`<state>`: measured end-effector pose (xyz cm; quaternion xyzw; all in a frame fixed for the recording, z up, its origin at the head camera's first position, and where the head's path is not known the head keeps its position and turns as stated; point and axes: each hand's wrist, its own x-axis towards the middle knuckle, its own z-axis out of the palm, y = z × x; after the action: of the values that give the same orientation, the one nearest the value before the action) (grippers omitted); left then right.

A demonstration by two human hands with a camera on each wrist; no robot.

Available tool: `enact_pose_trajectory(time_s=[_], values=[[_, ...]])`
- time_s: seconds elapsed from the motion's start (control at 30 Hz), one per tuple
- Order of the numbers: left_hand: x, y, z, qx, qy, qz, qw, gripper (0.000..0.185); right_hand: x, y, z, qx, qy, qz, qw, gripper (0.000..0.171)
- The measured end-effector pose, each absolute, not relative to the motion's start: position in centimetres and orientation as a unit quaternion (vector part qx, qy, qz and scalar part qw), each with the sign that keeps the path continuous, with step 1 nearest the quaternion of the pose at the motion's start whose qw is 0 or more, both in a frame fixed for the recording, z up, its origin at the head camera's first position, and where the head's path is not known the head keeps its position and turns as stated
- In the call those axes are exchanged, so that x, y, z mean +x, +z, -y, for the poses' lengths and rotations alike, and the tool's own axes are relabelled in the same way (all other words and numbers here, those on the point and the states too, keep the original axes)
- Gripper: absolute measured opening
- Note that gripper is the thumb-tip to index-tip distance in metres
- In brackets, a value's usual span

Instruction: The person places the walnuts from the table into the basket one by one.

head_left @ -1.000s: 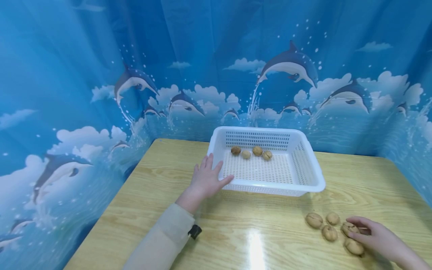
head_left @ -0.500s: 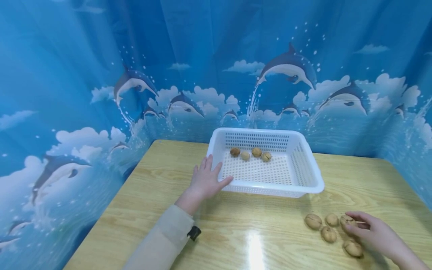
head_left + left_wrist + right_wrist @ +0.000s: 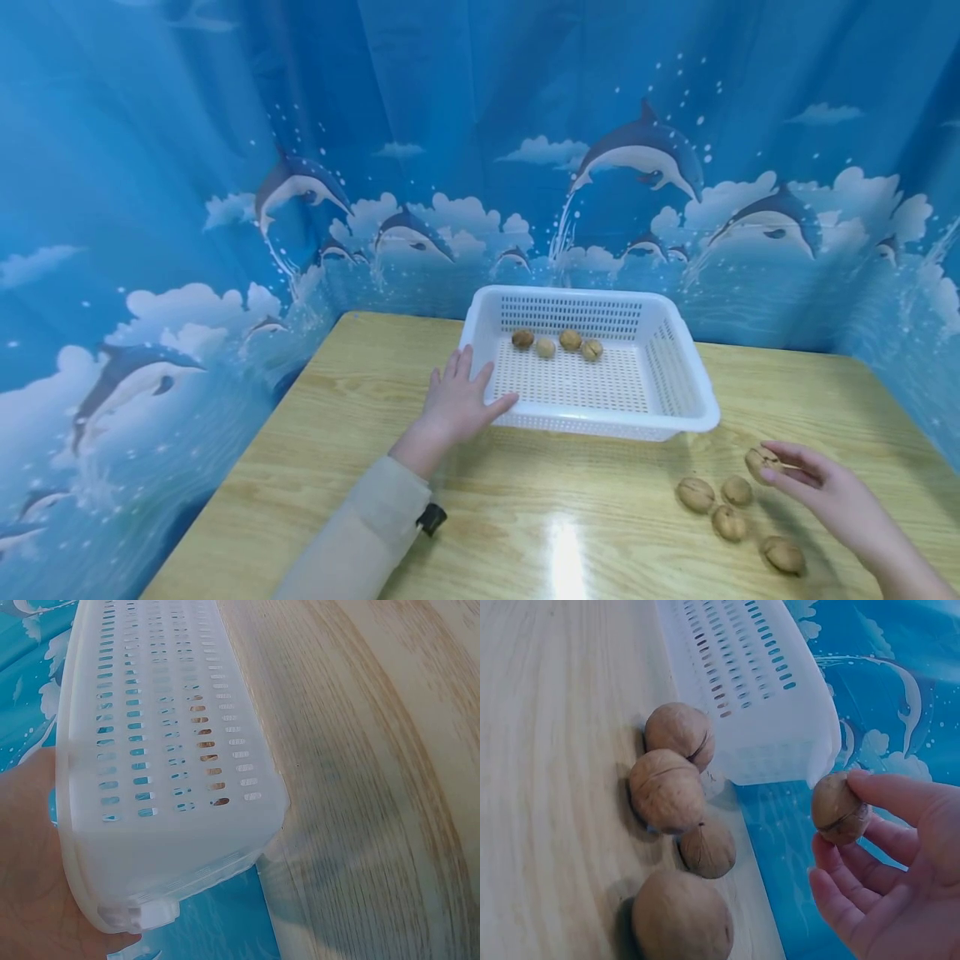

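Note:
Between its thumb and fingertips my right hand (image 3: pixel 832 496) pinches a walnut (image 3: pixel 840 808), held up off the table at the right. Just left of and below that hand, several loose walnuts (image 3: pixel 730 522) lie on the wood. My left hand (image 3: pixel 459 402) rests with spread fingers on the left rim of a white plastic basket (image 3: pixel 600 414), near its front corner. In the left wrist view, part of the left hand (image 3: pixel 26 855) shows beside the basket's rim. Several walnuts (image 3: pixel 570 339) sit inside the basket, toward the back left.
The light wood table (image 3: pixel 360 383) carries everything. Behind it and along the sides hangs a blue curtain (image 3: pixel 480 167) printed with dolphins and clouds. A small black object (image 3: pixel 432 518) shows at the left sleeve's cuff.
My right hand has raised one walnut from the group on the table and moved it slightly away from me, toward the basket. My left hand has stayed on the rim.

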<state>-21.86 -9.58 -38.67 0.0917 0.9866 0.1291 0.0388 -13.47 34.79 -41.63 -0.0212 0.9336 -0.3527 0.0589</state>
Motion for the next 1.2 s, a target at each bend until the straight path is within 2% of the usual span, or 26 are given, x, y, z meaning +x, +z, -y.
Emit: enact_pose_trajectory(time_s=[0.23, 0.7, 1.2], values=[[-21.9, -38.8, 9.5, 0.093, 0.127, -0.987, 0.036, 0.078, -13.8, -41.0, -34.2, -0.017, -0.374, -0.925, 0.069, 0.064], [-22.0, -39.0, 9.7, 0.09, 0.123, -0.988, 0.038, 0.079, -14.9, -39.6, -33.4, -0.056, -0.389, -0.919, 0.037, 0.057], [-22.0, -38.8, 9.7, 0.092, 0.13, -0.986, 0.041, 0.079, -16.2, -37.2, -31.7, -0.063, -0.407, -0.909, 0.061, 0.062]])
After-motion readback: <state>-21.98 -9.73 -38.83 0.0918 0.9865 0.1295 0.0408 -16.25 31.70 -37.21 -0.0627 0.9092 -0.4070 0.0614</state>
